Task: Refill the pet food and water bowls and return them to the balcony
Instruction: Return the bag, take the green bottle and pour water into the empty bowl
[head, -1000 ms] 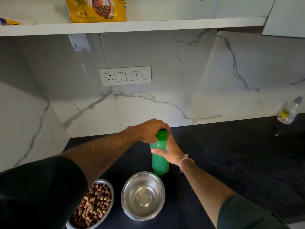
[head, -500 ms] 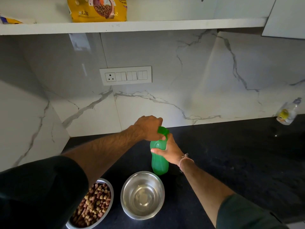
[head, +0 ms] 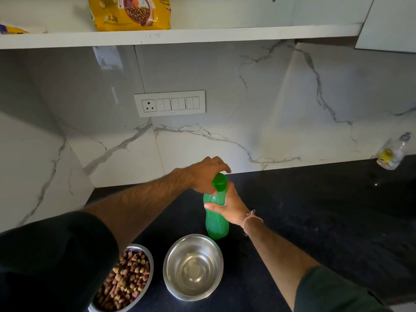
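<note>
Green bottle (head: 216, 219) stands upright on the dark counter (head: 319, 212), near the back wall, just behind the steel water bowl (head: 174, 248). R hand (head: 230, 206) wraps round the bottle's upper body, thumb across the front, fingers behind, a firm grasp. L hand (head: 204, 174) comes in from the left and sits over the green cap (head: 219, 182), fingers curled round its far side, thumb low on the near side: it grips the cap. Cap is on the neck; can't tell whether it's tight or loose. A pale thread band (head: 252, 218) circles the R wrist. Both arms wear dark short sleeves.

2 steel bowls sit side by side at the counter's front, close but apart. The food bowl (head: 152, 264), on the left, is full of brown and tan kibble and partly hidden under the L sleeve. The water bowl on the right shows a shiny inside; can't tell if there's any water in it.

Yellow pet food bag (head: 131, 14) stands on the white shelf (head: 213, 34) above. White switch panel (head: 170, 104), 1 socket plus switches, is set in the marble wall. A clear plastic bottle (head: 391, 152) w/ yellow label leans at the far R, where counter meets wall, well apart from the rest.
</note>
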A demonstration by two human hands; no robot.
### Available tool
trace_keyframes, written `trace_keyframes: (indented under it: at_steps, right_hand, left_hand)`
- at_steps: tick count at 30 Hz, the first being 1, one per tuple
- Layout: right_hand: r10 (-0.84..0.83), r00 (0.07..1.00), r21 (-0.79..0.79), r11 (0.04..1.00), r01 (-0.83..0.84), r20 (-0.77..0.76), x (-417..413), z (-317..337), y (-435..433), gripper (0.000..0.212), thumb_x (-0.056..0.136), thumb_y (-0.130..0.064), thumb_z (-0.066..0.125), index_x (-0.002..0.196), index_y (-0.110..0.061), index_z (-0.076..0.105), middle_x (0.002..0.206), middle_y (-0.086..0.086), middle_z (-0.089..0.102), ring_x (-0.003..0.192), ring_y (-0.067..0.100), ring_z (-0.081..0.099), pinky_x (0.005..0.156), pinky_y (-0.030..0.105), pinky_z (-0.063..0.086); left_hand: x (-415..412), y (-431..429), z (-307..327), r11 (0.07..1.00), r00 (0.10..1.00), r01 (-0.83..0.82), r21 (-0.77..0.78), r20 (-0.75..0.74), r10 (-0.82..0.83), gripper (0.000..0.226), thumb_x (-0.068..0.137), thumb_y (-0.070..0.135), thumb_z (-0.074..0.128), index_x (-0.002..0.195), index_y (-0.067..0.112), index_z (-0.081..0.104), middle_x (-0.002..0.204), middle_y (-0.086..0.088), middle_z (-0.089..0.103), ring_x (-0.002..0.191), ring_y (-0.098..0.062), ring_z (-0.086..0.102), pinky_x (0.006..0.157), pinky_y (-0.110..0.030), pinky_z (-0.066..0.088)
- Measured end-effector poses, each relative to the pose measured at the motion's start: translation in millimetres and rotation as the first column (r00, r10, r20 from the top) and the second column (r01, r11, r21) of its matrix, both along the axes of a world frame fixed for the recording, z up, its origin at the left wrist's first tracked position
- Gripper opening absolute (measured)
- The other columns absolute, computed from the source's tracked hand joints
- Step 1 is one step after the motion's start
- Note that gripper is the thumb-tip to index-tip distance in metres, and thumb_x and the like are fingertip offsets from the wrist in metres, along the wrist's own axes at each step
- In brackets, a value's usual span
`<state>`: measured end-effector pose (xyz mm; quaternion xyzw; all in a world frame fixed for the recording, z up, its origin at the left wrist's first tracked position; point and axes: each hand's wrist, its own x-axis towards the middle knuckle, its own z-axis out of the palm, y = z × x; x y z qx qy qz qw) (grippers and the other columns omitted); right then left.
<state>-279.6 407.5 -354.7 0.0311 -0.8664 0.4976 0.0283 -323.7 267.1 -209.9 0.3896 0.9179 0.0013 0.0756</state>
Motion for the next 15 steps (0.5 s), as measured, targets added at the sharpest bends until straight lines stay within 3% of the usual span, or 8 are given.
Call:
trace_keyframes:
  at_steps: [2, 4, 6, 8, 11, 13, 15]
  right_hand:
    - [0.002, 1.000, -0.004, 1.000, -0.002, 0.006, 0.2, -0.2, 0.5, 0.077, 0.075, -0.043, 0.088, 0.131, -0.031, 0.037, 0.130, -0.001, 0.049, 0.122, 0.013, 0.053, 0.107, 0.033, 0.045]
    - [0.005, 1.000, -0.010, 1.000, -0.005, 0.024, 0.1, 0.4, -0.1, 0.078, 0.076, -0.043, 0.088, 0.132, -0.028, 0.035, 0.131, -0.001, 0.049, 0.123, 0.013, 0.053, 0.105, 0.030, 0.045]
    - [-0.002, 0.999, -0.005, 1.000, 0.002, 0.039, -0.8, -0.2, 0.2, 0.077, 0.076, -0.044, 0.087, 0.131, -0.029, 0.035, 0.131, -0.002, 0.050, 0.123, 0.012, 0.053, 0.105, 0.030, 0.045]
    - [-0.002, 0.999, -0.001, 1.000, 0.002, 0.039, -1.0, 0.0, 0.1, 0.075, 0.076, -0.044, 0.087, 0.129, -0.031, 0.035, 0.131, -0.003, 0.050, 0.122, 0.011, 0.053, 0.107, 0.030, 0.044]
    - [-0.009, 1.000, -0.001, 1.000, 0.009, 0.028, -0.2, -1.4, -0.2, 0.074, 0.076, -0.043, 0.087, 0.127, -0.032, 0.034, 0.130, -0.001, 0.050, 0.122, 0.012, 0.053, 0.106, 0.030, 0.044]
    - [-0.012, 1.000, -0.005, 1.000, 0.012, 0.023, -0.1, -1.5, -0.6, 0.077, 0.075, -0.043, 0.088, 0.128, -0.032, 0.033, 0.131, 0.000, 0.050, 0.122, 0.013, 0.054, 0.107, 0.032, 0.045]
    - [-0.011, 0.999, -0.009, 1.000, 0.011, 0.035, -0.4, -0.5, -1.1, 0.077, 0.076, -0.043, 0.088, 0.130, -0.030, 0.034, 0.131, 0.000, 0.050, 0.122, 0.013, 0.053, 0.104, 0.029, 0.044]
  left_hand:
    - [0.6, 1.6, 2.1, 0.999, 0.999, 0.026, 0.019, 0.043, -0.027, 0.060, 0.084, 0.018, 0.071, 0.141, 0.017, 0.051, 0.135, -0.008, 0.055, 0.123, -0.026, 0.052, 0.096, -0.038, 0.050]
    - [2.2, 5.3, 1.4, 0.998, 0.999, -0.051, 0.041, 0.003, 0.051, 0.052, 0.088, 0.031, 0.070, 0.135, 0.014, 0.057, 0.125, -0.009, 0.061, 0.113, -0.024, 0.058, 0.083, -0.033, 0.050]
    - [2.9, 7.5, -1.6, 0.988, 0.986, -0.152, 0.031, -0.071, 0.154, 0.060, 0.089, 0.054, 0.066, 0.130, 0.012, 0.058, 0.120, -0.009, 0.063, 0.105, -0.023, 0.061, 0.074, -0.030, 0.049]
    - [2.6, 7.9, -5.2, 0.980, 0.978, -0.191, 0.058, -0.072, 0.195, 0.069, 0.087, 0.061, 0.064, 0.136, 0.012, 0.053, 0.126, -0.010, 0.058, 0.108, -0.023, 0.060, 0.078, -0.033, 0.052]
    - [3.0, 7.0, -0.7, 0.996, 0.997, -0.065, 0.059, 0.048, 0.062, 0.065, 0.085, 0.035, 0.073, 0.142, 0.015, 0.048, 0.130, -0.010, 0.051, 0.118, -0.024, 0.054, 0.093, -0.037, 0.052]
    - [3.1, 7.4, 0.2, 0.999, 0.998, -0.009, 0.034, 0.070, 0.006, 0.056, 0.084, 0.020, 0.070, 0.137, 0.014, 0.053, 0.127, -0.010, 0.053, 0.115, -0.024, 0.054, 0.092, -0.038, 0.052]
    - [3.0, 9.3, -0.6, 0.998, 0.999, -0.044, 0.053, 0.031, 0.043, 0.046, 0.088, 0.026, 0.068, 0.131, 0.013, 0.058, 0.123, -0.011, 0.057, 0.107, -0.022, 0.055, 0.085, -0.035, 0.052]
